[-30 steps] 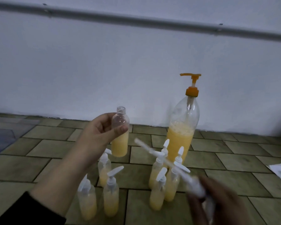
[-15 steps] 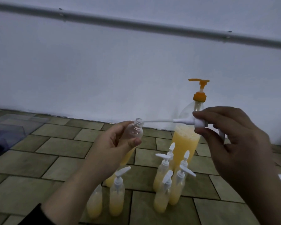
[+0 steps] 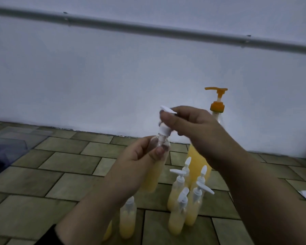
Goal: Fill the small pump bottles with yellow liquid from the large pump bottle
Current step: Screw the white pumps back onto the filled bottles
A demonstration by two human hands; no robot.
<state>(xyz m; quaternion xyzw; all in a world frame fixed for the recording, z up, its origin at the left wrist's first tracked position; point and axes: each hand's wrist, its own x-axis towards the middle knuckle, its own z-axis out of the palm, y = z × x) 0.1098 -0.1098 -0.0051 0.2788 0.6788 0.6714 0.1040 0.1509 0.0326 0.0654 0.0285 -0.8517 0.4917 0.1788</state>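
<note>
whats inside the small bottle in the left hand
Yellow liquid fills the lower part of the small bottle; the white pump sits at its neck. The left hand covers part of it.

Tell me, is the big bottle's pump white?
No, the pump on the big bottle is orange.
</note>
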